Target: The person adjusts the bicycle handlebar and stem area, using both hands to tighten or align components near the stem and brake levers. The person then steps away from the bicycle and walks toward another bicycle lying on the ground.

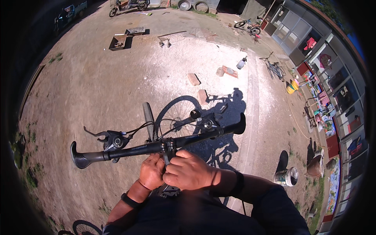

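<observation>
A black bicycle handlebar [126, 150] crosses the view in front of me, tilted up to the right. Its clamp joins a black stem [166, 157] at the middle. My left hand [152, 171] curls against the left side of the stem, its fingertips partly hidden. From the right, my right hand [189, 171] closes over the stem, knuckles up, and touches my left hand. Anything small inside the fingers is hidden. A left brake lever and shifter [116, 141] and a right shifter [208, 124] sit on the bar. Beyond it shows the front tyre [149, 117].
Two bricks [193, 79] lie on pale ground ahead, near a spray bottle [241, 63]. A metal box [118, 42] stands farther left. Right of me are a paint bucket [289, 176], a yellow bucket [292, 86] and a small bicycle [274, 69] by a glazed building front.
</observation>
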A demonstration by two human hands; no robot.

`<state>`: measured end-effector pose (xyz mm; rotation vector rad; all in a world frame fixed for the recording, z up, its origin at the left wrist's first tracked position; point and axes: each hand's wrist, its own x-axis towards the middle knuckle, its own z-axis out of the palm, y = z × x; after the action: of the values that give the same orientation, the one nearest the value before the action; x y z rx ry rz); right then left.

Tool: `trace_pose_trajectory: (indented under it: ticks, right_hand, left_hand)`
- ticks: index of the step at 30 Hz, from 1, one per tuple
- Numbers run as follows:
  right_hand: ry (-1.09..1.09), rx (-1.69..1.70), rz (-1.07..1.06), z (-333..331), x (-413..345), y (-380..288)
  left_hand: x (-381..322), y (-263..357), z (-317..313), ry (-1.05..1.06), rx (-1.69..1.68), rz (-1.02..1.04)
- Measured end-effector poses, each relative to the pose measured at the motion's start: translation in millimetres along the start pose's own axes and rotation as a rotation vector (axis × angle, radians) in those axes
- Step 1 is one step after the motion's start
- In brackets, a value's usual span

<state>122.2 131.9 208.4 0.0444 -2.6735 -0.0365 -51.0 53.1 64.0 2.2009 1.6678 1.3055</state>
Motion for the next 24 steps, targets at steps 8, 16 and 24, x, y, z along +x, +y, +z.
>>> trace_pose_trajectory:
  ticks: [8, 16, 24]
  right_hand:
    - [-0.077, 0.045, 0.071, -7.0, 6.5, -16.7]
    - [-0.396, 0.040, -0.259, -14.5, 42.4, -12.0]
    - [-0.489, 0.595, -0.041, 6.9, 39.3, -8.8]
  left_hand:
    - [-3.1, -1.3, -2.3, -0.076, -0.005, 0.001]
    - [-1.0, -14.0, 7.1, -0.017, -0.016, 0.024]
    - [10.2, -30.7, 21.0, -0.188, -0.440, -0.009]
